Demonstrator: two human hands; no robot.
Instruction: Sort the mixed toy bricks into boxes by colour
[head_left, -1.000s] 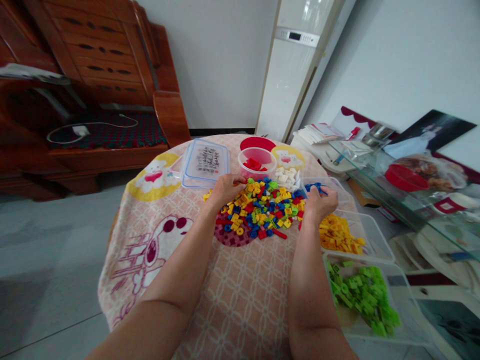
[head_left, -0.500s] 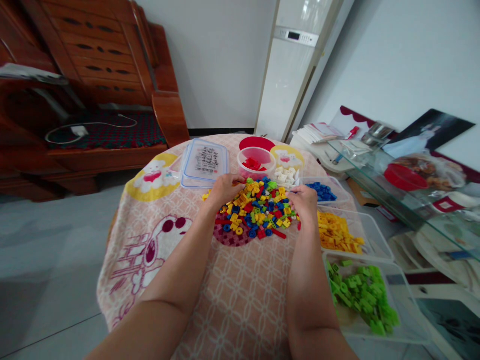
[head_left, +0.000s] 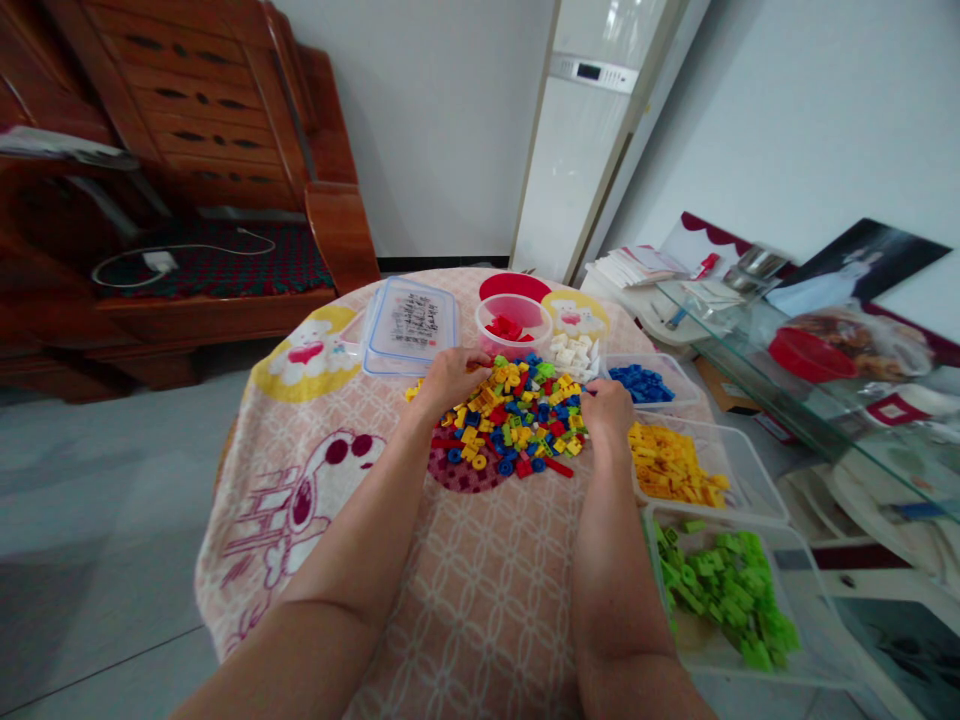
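Both hands at the pile of mixed building pieces; sorted colours in containers alongside

The pile of mixed pieces (head_left: 529, 415) lies loose near the far side of a round, cloth-covered surface (head_left: 487, 580). Yellow, blue, red and green pieces are noted in it.

The left hand (head_left: 450, 382) rests at the pile's left edge, fingers curled inward over the pieces. Whether they grip one cannot be told. The right hand (head_left: 611, 408) is at the pile's right edge, fingers bent and drawn together; their tips are too small to tell whether a piece is held.

Behind the pile stands a round tub (head_left: 499, 350) containing red pieces (head_left: 507, 328), with white pieces (head_left: 574, 355) just beside it. Along the right side, three clear containers are found in a row: the far one (head_left: 686, 388) holds blue pieces (head_left: 641, 384), the middle one (head_left: 746, 465) yellow pieces (head_left: 675, 468), the near one (head_left: 814, 615) green pieces (head_left: 735, 590).

A blue-edged box (head_left: 412, 325) bearing dark lettering sits beyond the left hand. A wooden seat (head_left: 341, 235) stands at the far left.
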